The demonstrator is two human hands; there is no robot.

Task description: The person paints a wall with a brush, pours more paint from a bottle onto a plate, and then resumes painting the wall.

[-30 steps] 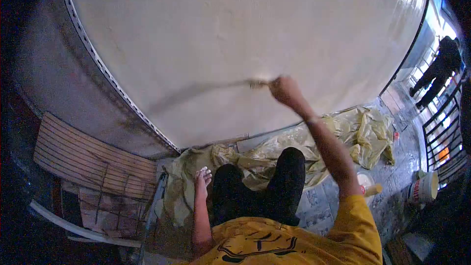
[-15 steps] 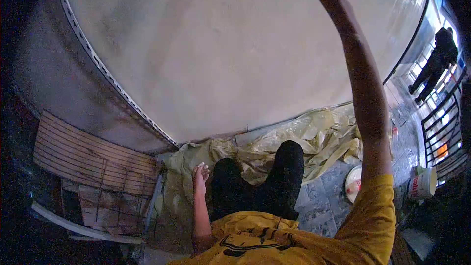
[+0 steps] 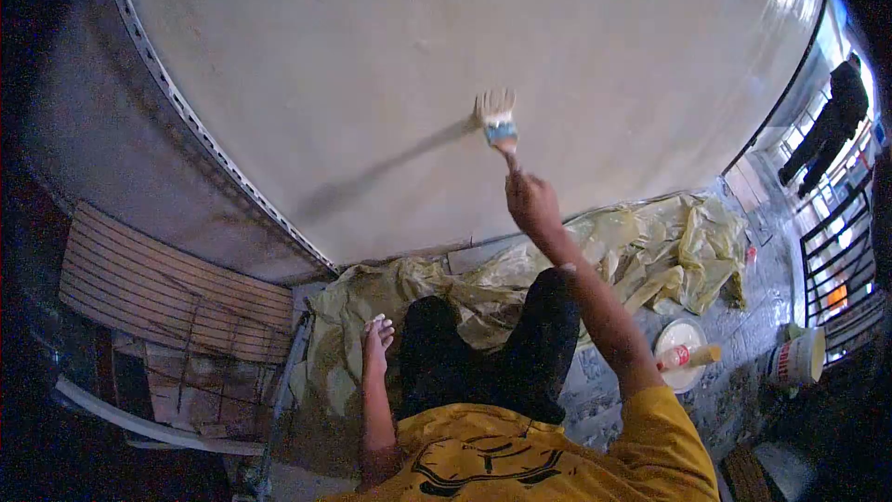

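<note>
My right hand (image 3: 532, 204) is closed round the handle of a paintbrush (image 3: 502, 133). The brush's pale bristles touch the light-coloured wall (image 3: 390, 65), and a long shadow falls to the left of it. Low beside my left knee is my left hand (image 3: 377, 335), fingers apart, with nothing visible in it. Whitish marks show on its fingertips. Crumpled yellowish plastic sheeting (image 3: 650, 242) lies along the foot of the wall.
On the tiled floor at right stand a round white container (image 3: 665, 342) with a bottle across it and a white bucket (image 3: 794, 359). Another person (image 3: 830, 121) stands near railings, far right. Slatted wooden boards (image 3: 167, 288) are at left.
My right hand has come down from the top of the view to the middle of the wall, bringing the brush into view. My left hand is almost unmoved.
</note>
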